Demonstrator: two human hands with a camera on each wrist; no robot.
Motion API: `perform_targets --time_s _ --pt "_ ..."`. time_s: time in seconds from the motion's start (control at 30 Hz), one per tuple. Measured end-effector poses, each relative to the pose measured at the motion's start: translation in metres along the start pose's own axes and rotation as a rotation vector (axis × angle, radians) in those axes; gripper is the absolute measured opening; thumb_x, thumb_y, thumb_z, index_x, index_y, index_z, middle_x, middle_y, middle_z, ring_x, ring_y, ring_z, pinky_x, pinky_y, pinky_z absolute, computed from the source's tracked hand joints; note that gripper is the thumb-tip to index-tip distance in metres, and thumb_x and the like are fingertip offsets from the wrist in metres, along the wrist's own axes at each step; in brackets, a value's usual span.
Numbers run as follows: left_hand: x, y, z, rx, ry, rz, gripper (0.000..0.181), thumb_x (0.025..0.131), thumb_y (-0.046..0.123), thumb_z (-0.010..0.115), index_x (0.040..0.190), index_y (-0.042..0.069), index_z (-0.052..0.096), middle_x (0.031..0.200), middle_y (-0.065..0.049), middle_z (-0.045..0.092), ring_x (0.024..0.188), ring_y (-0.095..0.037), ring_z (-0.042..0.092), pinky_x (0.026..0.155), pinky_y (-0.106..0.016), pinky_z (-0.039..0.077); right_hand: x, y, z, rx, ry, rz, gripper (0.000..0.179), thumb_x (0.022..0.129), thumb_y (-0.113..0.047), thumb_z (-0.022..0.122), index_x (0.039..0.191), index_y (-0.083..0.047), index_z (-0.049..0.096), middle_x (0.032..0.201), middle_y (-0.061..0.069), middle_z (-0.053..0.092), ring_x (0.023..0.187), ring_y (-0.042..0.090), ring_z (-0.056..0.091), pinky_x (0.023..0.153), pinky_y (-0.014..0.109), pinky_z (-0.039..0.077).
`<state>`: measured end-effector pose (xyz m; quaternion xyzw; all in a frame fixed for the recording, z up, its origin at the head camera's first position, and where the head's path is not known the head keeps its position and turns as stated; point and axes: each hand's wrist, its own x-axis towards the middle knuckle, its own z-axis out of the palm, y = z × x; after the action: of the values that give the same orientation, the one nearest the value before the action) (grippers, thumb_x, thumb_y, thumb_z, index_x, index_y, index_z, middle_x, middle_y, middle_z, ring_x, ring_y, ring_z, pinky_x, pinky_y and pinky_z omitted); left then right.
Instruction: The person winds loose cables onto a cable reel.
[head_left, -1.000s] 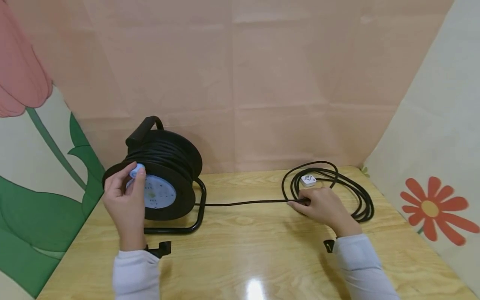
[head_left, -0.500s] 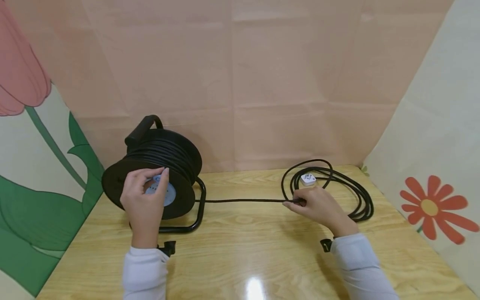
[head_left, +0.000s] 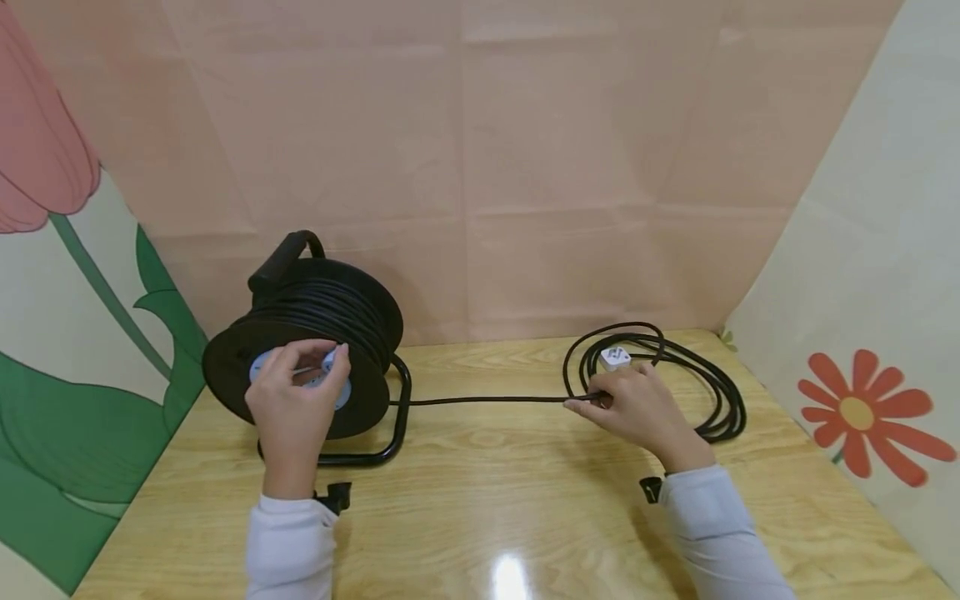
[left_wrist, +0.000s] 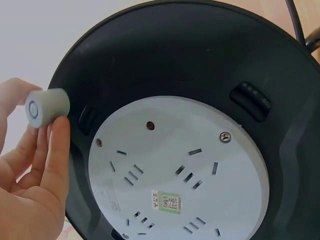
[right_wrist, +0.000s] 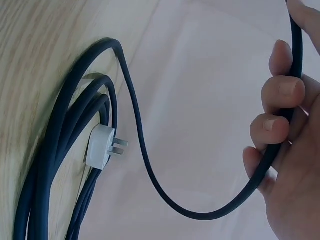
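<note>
"Reel point(head_left: 369, 392) first, please: where is it, and what is your left hand point(head_left: 292, 408) doing?"

"It stands upright on the table point(head_left: 480, 500), its white socket disc point(left_wrist: 180, 165) facing me. My left hand pinches the pale knob point(left_wrist: 54, 106) between thumb and fingertips, in front of the reel's near face. I can't see how the knob is fixed."

"Does it handle well?"

"I'd judge the knob light, hard and a bit slippery, so its round side is the place to hold. The reel itself should be heavy with all that wound cable; to lift it, I'd take the handle point(head_left: 281, 258) above the drum."

"And your right hand point(head_left: 637, 408)?"

"Well to the right of the reel, fingers curled round the black cable point(right_wrist: 200, 216). A stretch of it runs from my grip to the reel's lower right side."

"Stiff?"

"Bendy but springy, I'd guess; a loose hold would let it slide. The rest lies looped, farther right of the reel than that stretch, with the white plug point(right_wrist: 100, 147) among the loops. Its 2 visible prongs look easiest to bend, so I'd hold its body."
</note>
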<state>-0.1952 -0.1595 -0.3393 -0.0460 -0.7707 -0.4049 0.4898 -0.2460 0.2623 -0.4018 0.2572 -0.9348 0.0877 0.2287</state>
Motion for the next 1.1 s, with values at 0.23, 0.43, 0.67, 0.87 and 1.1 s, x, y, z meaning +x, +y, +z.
perform_targets --time_s 0.23,0.43,0.67,0.87,1.1 --pt "0.001 0.004 -0.003 0.014 -0.073 -0.036 0.023 0.077 0.036 0.074 0.083 0.014 0.073 0.076 0.002 0.068 0.065 -0.002 0.06 0.058 -0.008 0.049 0.001 0.003 0.001 -0.042 0.011 -0.015 0.03 0.082 -0.055 0.061 0.069 -0.028 0.057 0.061 -0.012 0.053 0.062 0.01 0.045 0.075 0.046 0.039" --pt "0.0 0.006 -0.005 0.049 -0.185 -0.127 0.028 0.076 0.048 0.071 0.083 0.021 0.071 0.073 0.009 0.067 0.064 0.002 0.057 0.056 -0.012 0.05 -0.004 0.012 -0.002 -0.111 0.048 0.151 0.045 0.076 -0.071 0.056 0.071 -0.027 0.061 0.07 -0.01 0.061 0.075 0.02 0.054 0.086 0.055 0.035" --pt "-0.001 0.007 -0.008 0.108 -0.276 -0.197 0.03 0.075 0.053 0.07 0.08 0.023 0.071 0.071 0.011 0.068 0.062 0.001 0.057 0.054 -0.026 0.053 -0.005 0.016 -0.004 -0.126 0.03 0.178 0.039 0.079 -0.062 0.06 0.083 -0.024 0.065 0.085 -0.003 0.064 0.087 0.025 0.056 0.087 0.056 0.036" --pt "-0.001 0.008 -0.009 0.128 -0.365 -0.262 0.038 0.076 0.058 0.067 0.08 0.02 0.072 0.071 0.005 0.07 0.063 -0.005 0.059 0.054 -0.034 0.053 -0.003 0.015 -0.003 -0.121 0.109 0.149 0.038 0.078 -0.063 0.06 0.077 -0.025 0.063 0.076 -0.005 0.063 0.075 0.021 0.057 0.085 0.055 0.037" --pt "-0.002 0.008 -0.01 0.163 -0.464 -0.276 0.041 0.077 0.059 0.065 0.078 0.019 0.072 0.07 0.002 0.07 0.061 -0.009 0.058 0.052 -0.033 0.051 -0.001 0.013 -0.002 -0.122 0.159 0.095 0.031 0.079 -0.058 0.063 0.072 -0.027 0.061 0.053 -0.013 0.046 0.05 0.008 0.042 0.06 0.041 0.039"
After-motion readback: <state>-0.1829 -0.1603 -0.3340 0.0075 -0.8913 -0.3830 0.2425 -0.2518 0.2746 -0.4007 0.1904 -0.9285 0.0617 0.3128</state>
